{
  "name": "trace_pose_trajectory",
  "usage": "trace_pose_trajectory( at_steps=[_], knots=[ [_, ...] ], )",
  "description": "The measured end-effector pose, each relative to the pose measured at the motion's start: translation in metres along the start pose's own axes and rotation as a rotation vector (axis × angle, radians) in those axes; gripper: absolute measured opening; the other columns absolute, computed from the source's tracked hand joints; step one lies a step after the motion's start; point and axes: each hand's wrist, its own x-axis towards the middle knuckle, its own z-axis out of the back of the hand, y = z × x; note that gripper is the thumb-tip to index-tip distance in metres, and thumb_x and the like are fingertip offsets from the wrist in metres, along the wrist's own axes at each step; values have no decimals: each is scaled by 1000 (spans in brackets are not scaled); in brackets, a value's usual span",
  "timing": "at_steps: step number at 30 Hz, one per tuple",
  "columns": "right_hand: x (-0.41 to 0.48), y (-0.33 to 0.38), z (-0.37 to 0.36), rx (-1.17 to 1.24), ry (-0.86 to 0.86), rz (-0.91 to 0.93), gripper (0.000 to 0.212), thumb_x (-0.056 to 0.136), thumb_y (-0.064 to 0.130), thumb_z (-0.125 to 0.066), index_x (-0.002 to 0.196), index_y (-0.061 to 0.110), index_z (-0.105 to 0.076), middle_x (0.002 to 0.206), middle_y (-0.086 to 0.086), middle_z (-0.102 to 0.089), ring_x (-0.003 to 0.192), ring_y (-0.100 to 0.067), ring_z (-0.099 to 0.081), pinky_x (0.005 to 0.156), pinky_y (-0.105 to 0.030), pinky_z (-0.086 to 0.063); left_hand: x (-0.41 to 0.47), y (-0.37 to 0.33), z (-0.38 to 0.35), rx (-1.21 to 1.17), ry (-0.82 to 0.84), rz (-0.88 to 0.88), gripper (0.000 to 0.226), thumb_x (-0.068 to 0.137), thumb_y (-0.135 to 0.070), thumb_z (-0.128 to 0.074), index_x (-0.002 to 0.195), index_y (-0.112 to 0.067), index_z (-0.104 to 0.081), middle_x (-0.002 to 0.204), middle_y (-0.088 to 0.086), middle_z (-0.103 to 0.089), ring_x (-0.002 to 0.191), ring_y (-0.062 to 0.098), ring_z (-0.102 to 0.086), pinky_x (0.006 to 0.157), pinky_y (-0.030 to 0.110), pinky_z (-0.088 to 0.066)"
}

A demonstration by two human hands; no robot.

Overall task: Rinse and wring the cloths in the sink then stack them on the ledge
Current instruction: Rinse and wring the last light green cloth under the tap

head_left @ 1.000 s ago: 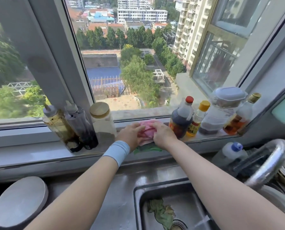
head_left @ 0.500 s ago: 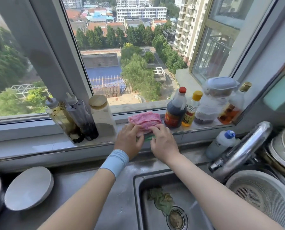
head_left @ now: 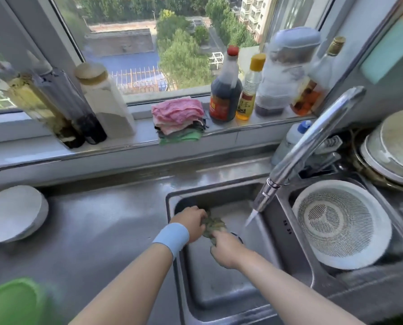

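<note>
A crumpled green cloth (head_left: 213,225) lies in the steel sink (head_left: 221,292), near the drain. My left hand (head_left: 191,222), with a pale blue wristband, grips its left side. My right hand (head_left: 226,248) grips its lower end. Water runs from the chrome tap (head_left: 303,148) just to the right of the cloth. On the window ledge (head_left: 31,152) sits a stack of folded cloths (head_left: 178,119), a pink one on top and a green one at the bottom.
Sauce bottles (head_left: 225,90) stand right of the stack and oil jars (head_left: 62,106) left of it. A white colander (head_left: 341,224) fills the right basin. A white lid (head_left: 13,213) lies on the counter at left, a green object (head_left: 13,303) at bottom left. Stacked dishes (head_left: 392,148) sit at far right.
Both hands left the pink cloth on the ledge stack and came down into the sink, where they now grip the green cloth. The view tilted down.
</note>
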Motion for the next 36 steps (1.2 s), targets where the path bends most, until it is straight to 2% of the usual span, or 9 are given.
trace_pose_trajectory(
  at_steps=[5,10,14,17,20,24,29,32,36],
  knots=[
    [47,-26,-44,-74,127,-36,55,90,9,-54,144,11,-46,164,-20,1,144,-34,-35,111,-30,-38,50,4,-48,104,185,67,42,94,-15,-46,136,-21,-51,140,10,-43,128,32,-44,101,41,-45],
    [91,-26,-67,-58,177,-109,76,89,1,-54,157,20,-26,166,-7,18,145,-30,-35,114,-36,-37,94,24,-80,312,359,67,50,93,-15,-53,143,-13,-49,161,5,-15,142,34,-28,112,45,-35],
    [122,-29,-76,13,143,-172,88,83,2,-58,159,21,-18,164,1,24,138,-27,-45,111,-38,-42,107,36,-93,237,421,172,76,96,-16,-48,159,-20,-6,164,13,-8,148,36,-17,117,41,-26],
    [130,-35,-82,34,54,-157,67,88,1,-53,152,8,-33,161,-7,-21,133,-32,-47,108,-38,-42,112,38,-91,135,425,211,85,93,-12,-50,158,-22,2,158,18,-25,144,37,-27,114,39,-33],
    [122,-39,-91,91,-144,-163,27,86,8,-49,109,6,-62,114,-16,-57,103,-33,-56,94,-41,-49,111,30,-82,199,394,111,69,92,-9,-53,154,-9,-23,153,16,-35,137,34,-40,112,41,-36],
    [90,-28,-91,505,-318,-215,19,84,12,-65,98,18,-55,94,3,-62,84,-14,-57,73,-23,-39,99,17,-67,256,376,-45,52,89,-18,-59,140,-23,-46,141,8,-50,126,29,-51,103,45,-44],
    [52,-30,-77,830,-202,-337,11,85,13,-71,86,22,-65,76,1,-66,67,-17,-60,63,-28,-46,60,3,-52,222,414,-100,63,89,-11,-53,145,-39,-43,144,-1,-50,125,24,-53,88,29,-47],
    [22,-39,-49,950,-168,-331,14,92,17,-69,78,18,-71,65,-3,-63,49,-13,-54,51,-24,-40,35,-9,-48,58,357,-103,51,90,-15,-50,137,-34,-53,138,-3,-58,120,24,-57,97,32,-48],
    [-9,-57,-8,1003,-192,-317,6,92,22,-70,92,18,-74,88,-1,-75,80,-18,-68,66,-24,-48,8,-30,-35,-172,248,-30,40,93,-25,-60,133,-27,-60,127,-1,-63,111,22,-61,93,28,-47]
  ],
)
